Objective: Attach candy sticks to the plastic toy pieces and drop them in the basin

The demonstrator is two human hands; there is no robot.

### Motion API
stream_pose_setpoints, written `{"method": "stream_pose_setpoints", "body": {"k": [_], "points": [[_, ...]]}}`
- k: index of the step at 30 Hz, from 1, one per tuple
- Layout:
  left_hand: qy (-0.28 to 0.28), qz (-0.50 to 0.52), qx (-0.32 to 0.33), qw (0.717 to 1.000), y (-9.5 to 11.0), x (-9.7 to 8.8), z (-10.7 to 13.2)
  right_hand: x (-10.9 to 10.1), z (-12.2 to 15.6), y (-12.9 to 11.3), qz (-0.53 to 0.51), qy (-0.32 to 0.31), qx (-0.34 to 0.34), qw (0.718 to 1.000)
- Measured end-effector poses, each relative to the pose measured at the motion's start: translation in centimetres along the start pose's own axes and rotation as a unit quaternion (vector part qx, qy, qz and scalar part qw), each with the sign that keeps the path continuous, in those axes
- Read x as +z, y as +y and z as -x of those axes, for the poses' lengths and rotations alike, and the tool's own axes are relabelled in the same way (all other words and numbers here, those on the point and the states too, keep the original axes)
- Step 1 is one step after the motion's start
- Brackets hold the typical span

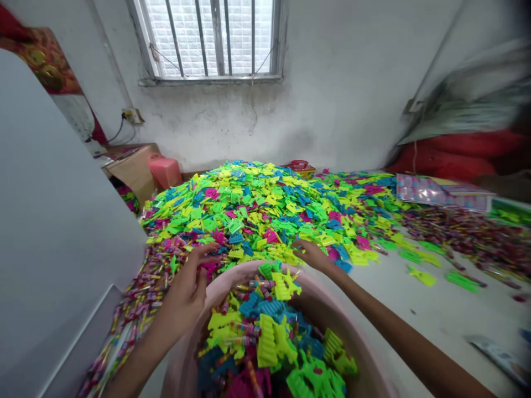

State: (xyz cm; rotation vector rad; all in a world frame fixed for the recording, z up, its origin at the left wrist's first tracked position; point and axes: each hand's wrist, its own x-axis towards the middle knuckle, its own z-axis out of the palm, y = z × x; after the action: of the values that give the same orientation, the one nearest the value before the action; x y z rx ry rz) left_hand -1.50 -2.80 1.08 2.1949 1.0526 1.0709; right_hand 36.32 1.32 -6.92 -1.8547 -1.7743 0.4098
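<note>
A pink tub (352, 331) stands in front of me. It holds flat moulded plastic pieces (269, 340) in yellow, green, blue and magenta, mixed with thin printed tubes (244, 329). Beyond its rim rises a large heap of the same plastic pieces (257, 204). My left hand (188, 290) is over the tub's left edge, fingers apart and reaching toward the heap, with nothing visible in it. At the heap's near edge, past the far right part of the rim, my right hand (311, 254) has its fingers apart and seems to hold nothing.
Printed tubes (141, 298) lie spread at the left, beside a pale panel (62, 221). More tubes (468, 237) and flat printed packs (442, 193) are at the right. A red container (164, 171) and a cardboard box (135, 171) stand behind, near the wall and barred window (211, 38).
</note>
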Motion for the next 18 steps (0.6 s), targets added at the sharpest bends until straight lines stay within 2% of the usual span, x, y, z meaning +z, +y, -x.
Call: {"method": "stream_pose_setpoints", "body": {"k": [2, 4, 8, 13, 15, 18], "points": [[-0.002, 0.042, -0.034, 0.999, -0.5, 0.3, 0.5, 1.8, -0.7, 1.0, 0.039, -0.001, 0.015, 0.999], [0.023, 0.075, -0.063, 0.995, -1.0, 0.4, 0.9, 3.0, -1.0, 1.5, 0.062, 0.001, 0.027, 0.998], [0.059, 0.104, -0.115, 0.986, -2.1, 0.2, 1.6, 3.8, -1.0, 1.6, 0.052, 0.008, 0.041, 0.998], [0.098, 0.144, -0.145, 0.974, -2.4, 0.0, 1.7, 2.2, -0.4, 0.6, -0.065, 0.083, 0.083, 0.991], [0.101, 0.15, -0.147, 0.973, -1.9, 0.1, 1.4, 0.9, -0.1, -0.4, -0.147, 0.11, 0.108, 0.977], [0.103, 0.147, -0.144, 0.973, -0.6, 0.3, 0.6, -1.0, 1.1, -2.7, -0.295, 0.112, 0.123, 0.941]]}}
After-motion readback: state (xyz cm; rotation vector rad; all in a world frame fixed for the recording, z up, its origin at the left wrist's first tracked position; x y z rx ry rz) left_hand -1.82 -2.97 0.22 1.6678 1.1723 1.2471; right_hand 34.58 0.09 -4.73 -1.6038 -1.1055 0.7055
